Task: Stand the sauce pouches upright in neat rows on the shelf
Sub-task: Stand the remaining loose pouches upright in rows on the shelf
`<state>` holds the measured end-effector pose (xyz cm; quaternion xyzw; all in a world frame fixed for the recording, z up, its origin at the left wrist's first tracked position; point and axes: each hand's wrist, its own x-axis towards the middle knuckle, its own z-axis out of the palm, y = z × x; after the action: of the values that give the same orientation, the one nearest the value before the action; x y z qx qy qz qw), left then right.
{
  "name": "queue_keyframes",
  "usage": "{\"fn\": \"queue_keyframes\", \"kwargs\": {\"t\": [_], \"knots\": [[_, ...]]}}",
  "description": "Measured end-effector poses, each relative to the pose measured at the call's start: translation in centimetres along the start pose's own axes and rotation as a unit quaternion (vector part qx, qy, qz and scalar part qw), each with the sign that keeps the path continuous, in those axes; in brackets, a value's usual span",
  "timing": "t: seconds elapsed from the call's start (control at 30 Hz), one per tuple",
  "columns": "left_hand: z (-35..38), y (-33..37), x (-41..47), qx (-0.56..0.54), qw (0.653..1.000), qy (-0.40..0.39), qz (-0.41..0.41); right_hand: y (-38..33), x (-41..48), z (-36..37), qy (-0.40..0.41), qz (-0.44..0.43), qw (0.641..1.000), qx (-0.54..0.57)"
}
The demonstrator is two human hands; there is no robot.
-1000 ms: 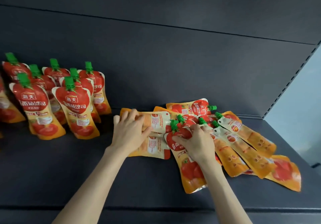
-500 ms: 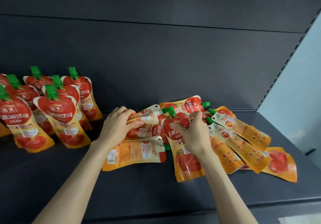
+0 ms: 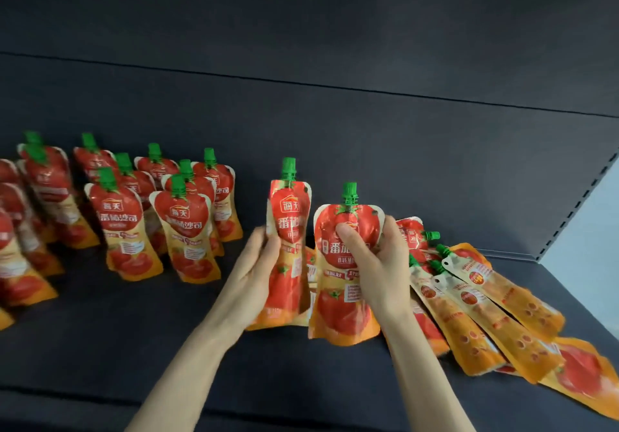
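Observation:
Each hand holds one red-and-orange sauce pouch with a green cap, upright over the dark shelf (image 3: pixel 134 348). My left hand (image 3: pixel 258 274) grips the narrower-looking pouch (image 3: pixel 289 217) by its left edge. My right hand (image 3: pixel 378 264) grips the second pouch (image 3: pixel 345 311) around its upper half, thumb across the front. Several pouches (image 3: pixel 187 227) stand upright in rows at the left. To the right, a pile of pouches (image 3: pixel 485 307) lies flat and overlapping.
The shelf's dark back panel (image 3: pixel 335 147) rises behind everything. A slotted upright (image 3: pixel 582 197) closes the shelf at the right, with a pale wall beyond it. Bare shelf surface lies between the standing rows and my hands.
Both hands have lifted a pouch each out of the flat pile and turned them upright. The view has swung left, so more standing pouches show.

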<state>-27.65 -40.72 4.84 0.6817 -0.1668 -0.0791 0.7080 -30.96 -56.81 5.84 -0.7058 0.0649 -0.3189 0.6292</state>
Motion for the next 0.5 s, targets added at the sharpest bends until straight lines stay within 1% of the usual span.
{"fn": "queue_keyframes", "kwargs": {"t": [0.03,0.1,0.17,0.23,0.37,0.5], "knots": [[-0.3,-0.2,-0.9,-0.028,0.999,0.012,-0.02,0.0,-0.5,0.8,-0.015,0.003,1.0,0.011],[-1.4,-0.3,-2.6,-0.033,0.999,0.008,-0.029,0.0,-1.6,2.5,-0.037,0.007,0.999,0.03],[-2.8,-0.3,-3.8,-0.019,1.0,-0.012,-0.014,0.0,-2.7,4.4,-0.053,0.017,0.998,0.041],[-4.8,-0.5,-4.5,-0.003,1.0,-0.004,0.014,0.0,-3.7,6.4,-0.063,0.034,0.996,0.055],[-9.9,-1.4,-4.8,0.017,0.998,0.058,0.034,-0.1,-5.1,10.5,-0.058,0.057,0.995,0.061],[-15.6,-2.1,-4.5,0.036,0.997,0.062,0.041,-0.3,-6.1,15.0,-0.029,0.047,0.996,0.072]]}}
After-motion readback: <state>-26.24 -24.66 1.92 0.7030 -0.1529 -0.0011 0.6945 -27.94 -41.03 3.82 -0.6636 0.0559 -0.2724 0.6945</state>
